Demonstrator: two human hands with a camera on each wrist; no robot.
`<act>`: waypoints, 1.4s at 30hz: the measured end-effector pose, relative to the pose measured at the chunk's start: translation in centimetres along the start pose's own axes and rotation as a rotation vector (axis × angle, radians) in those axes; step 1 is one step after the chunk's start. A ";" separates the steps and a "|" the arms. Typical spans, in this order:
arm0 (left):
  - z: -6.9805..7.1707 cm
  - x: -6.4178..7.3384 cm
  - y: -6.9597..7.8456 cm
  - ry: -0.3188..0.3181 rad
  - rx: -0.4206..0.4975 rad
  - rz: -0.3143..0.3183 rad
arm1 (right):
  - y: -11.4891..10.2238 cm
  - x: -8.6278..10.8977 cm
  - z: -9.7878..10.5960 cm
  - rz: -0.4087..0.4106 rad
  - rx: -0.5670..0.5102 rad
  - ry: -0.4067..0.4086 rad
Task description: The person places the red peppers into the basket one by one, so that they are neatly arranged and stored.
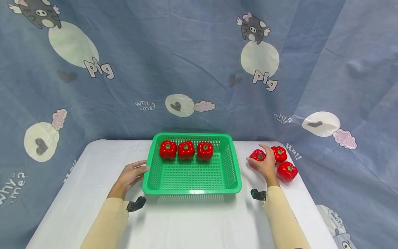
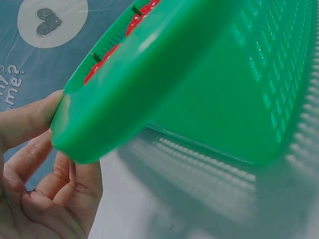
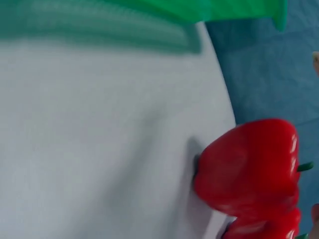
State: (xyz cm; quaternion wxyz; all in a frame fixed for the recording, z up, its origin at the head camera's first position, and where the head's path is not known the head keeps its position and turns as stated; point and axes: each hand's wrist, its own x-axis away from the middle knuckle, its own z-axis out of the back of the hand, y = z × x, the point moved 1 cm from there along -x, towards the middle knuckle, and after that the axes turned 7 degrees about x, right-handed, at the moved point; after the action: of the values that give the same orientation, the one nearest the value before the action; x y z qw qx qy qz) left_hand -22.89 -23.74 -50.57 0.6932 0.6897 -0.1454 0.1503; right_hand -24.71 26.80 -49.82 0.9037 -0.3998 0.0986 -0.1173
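Note:
My left hand (image 1: 132,175) holds the left rim of a green plastic basket (image 1: 192,192), thumb on the rim and the other fingers curled beneath it in the left wrist view. Three red bell peppers with green stems stand along the basket's back: one at left (image 1: 168,152), one in the middle (image 1: 186,152), one at right (image 1: 205,153). Over on the right, my right hand (image 1: 268,164) reaches above another red bell pepper (image 1: 257,154), thumb and fingers spread around it. In the right wrist view this bell pepper (image 3: 249,167) sits on the table, only fingertips (image 3: 316,62) showing at the frame's edge.
Two more red bell peppers, one farther back (image 1: 280,154) and one nearer (image 1: 286,172), lie right of my right hand by the table's edge. A white cloth covers the table (image 1: 186,224). Blue patterned fabric (image 1: 199,69) hangs behind it.

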 end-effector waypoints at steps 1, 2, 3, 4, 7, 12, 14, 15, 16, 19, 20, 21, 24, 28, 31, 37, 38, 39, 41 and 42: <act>0.0 0.0 0.0 0.000 0.002 -0.001 | 0.2 0.0 0.0 0.000 0.010 -0.010; 0.0 0.0 0.0 -0.002 0.003 -0.002 | 0.4 0.0 0.1 -0.001 0.018 -0.017; 0.0 0.0 0.0 -0.002 0.004 -0.001 | 0.5 0.0 0.1 -0.001 0.022 -0.025; -0.1 0.0 0.0 -0.002 0.003 -0.002 | 0.7 -0.1 0.1 -0.001 0.024 -0.030; -0.1 0.1 0.1 -0.001 0.003 0.000 | 1.2 -0.3 0.1 -0.013 0.022 -0.057; -0.1 0.1 0.2 0.002 -0.003 0.009 | 2.0 -0.6 0.0 -0.045 0.020 -0.108; -0.1 0.1 0.2 0.004 -0.006 0.010 | 2.3 -0.7 -0.1 -0.050 0.028 -0.122; -0.1 0.1 0.2 0.006 -0.007 0.009 | 2.5 -0.7 -0.2 -0.050 0.034 -0.127; -0.1 0.1 0.2 0.007 -0.007 0.009 | 2.7 -0.8 -0.2 -0.057 0.039 -0.134; -0.1 0.2 0.2 0.007 -0.006 0.008 | 3.0 -0.9 -0.4 -0.082 0.045 -0.160; -0.1 0.2 0.2 0.007 -0.007 0.007 | 3.1 -0.9 -0.4 -0.091 0.047 -0.166; -0.1 0.2 0.2 0.007 -0.006 0.007 | 3.2 -0.9 -0.4 -0.096 0.049 -0.170; -0.1 0.3 0.2 0.006 -0.009 0.005 | 3.2 -1.0 -0.4 -0.093 0.055 -0.171; -0.1 0.2 0.2 0.004 -0.015 0.004 | 3.3 -1.2 -0.4 -0.096 0.059 -0.169; -0.1 0.2 0.2 0.002 -0.015 0.002 | 3.3 -1.2 -0.4 -0.122 0.051 -0.173; 0.0 0.0 0.0 0.007 -0.021 0.002 | 3.1 -1.1 -0.3 -0.172 0.033 -0.188; 0.0 0.0 0.0 0.008 -0.018 0.001 | 3.0 -1.0 -0.3 -0.178 0.029 -0.190; -0.1 0.0 0.0 0.008 -0.018 -0.001 | 3.0 -1.0 -0.2 -0.179 0.028 -0.189; 0.0 0.0 0.0 0.005 -0.014 -0.005 | 3.0 -1.0 -0.2 -0.182 0.028 -0.188; 0.0 0.0 0.0 0.004 -0.012 -0.007 | 3.0 -1.0 -0.2 -0.178 0.025 -0.187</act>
State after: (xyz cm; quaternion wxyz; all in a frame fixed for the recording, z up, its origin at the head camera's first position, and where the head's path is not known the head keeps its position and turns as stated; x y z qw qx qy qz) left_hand -22.88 -23.73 -50.61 0.6983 0.6855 -0.1426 0.1486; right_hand -25.32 28.89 -52.08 0.8998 -0.4050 -0.0235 -0.1607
